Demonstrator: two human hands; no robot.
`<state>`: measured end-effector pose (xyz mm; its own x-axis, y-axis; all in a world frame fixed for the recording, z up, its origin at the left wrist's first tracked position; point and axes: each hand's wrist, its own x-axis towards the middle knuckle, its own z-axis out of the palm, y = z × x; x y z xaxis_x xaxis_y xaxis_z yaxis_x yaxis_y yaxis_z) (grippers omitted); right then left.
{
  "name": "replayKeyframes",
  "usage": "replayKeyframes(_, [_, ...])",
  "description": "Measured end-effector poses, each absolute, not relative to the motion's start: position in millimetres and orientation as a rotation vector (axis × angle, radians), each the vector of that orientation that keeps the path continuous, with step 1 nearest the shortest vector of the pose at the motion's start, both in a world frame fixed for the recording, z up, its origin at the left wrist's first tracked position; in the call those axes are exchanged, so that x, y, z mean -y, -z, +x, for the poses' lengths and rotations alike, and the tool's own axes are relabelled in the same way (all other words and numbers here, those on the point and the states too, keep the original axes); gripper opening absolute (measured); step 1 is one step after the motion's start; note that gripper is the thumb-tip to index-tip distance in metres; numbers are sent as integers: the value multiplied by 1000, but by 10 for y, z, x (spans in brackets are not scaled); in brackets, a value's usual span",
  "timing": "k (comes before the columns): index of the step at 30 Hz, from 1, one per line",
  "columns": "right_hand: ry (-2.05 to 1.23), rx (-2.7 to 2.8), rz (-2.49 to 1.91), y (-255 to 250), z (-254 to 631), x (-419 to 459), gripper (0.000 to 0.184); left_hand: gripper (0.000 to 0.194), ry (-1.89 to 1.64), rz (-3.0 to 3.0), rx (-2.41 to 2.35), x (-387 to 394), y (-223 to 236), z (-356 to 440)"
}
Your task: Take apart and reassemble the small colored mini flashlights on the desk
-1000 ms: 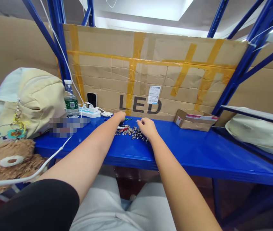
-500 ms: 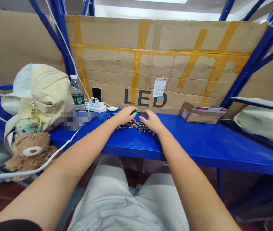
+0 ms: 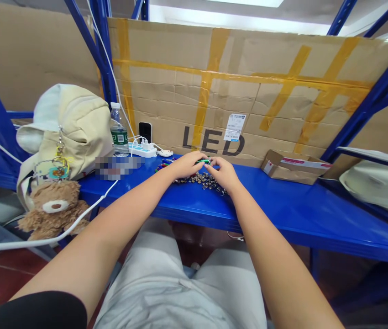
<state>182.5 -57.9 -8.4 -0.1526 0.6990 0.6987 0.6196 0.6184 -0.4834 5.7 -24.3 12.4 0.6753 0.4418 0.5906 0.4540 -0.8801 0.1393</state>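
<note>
Over the blue shelf top, my left hand (image 3: 190, 163) is closed with its fingertips on a slim, shiny green piece (image 3: 202, 161), too small to name surely. At the right end of that piece, the thumb and fingers of my right hand (image 3: 224, 172) come together in a pinch, which seems to hold its tip. Beneath and between both hands spreads a pile of small metal parts (image 3: 207, 181), silvery and brass-toned. Several small coloured pieces (image 3: 161, 166), red, blue and green, lie left of the pile, partly hidden behind my left hand and forearm.
On the left are a cream backpack (image 3: 84, 123), a brown teddy bear (image 3: 57, 205), a water bottle (image 3: 119, 130) and a power strip (image 3: 142, 148). A white cable (image 3: 91, 205) crosses the shelf's left front. An open cardboard box (image 3: 293, 169) stands right, before a cardboard wall (image 3: 173, 100).
The view has shifted, so the whole scene sits a little further right. Both hands stay together at the green piece, with the right fingers now closer around its end.
</note>
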Motion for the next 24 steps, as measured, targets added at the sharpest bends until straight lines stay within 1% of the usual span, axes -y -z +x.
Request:
replayKeyframes(8, [-358,1724,-986,92,1825,579,26,30,1089,-2905,831,281,-120,93])
replayKeyframes(13, [-548,1621,-1009,90,1844,554,31,26,1083,-2861,712,255,-113,74])
replayKeyframes(15, [-541,1624,-1027,92,1854,545,33,25,1090,-2853,683,243,-111,72])
replayKeyframes(19, [-447,1700,-985,107,1883,509,28,24,1110,-2838,671,230,-103,77])
replayKeyframes(24, [-519,1640,-973,126,1914,464,36,24,1106,-2822,696,248,-103,74])
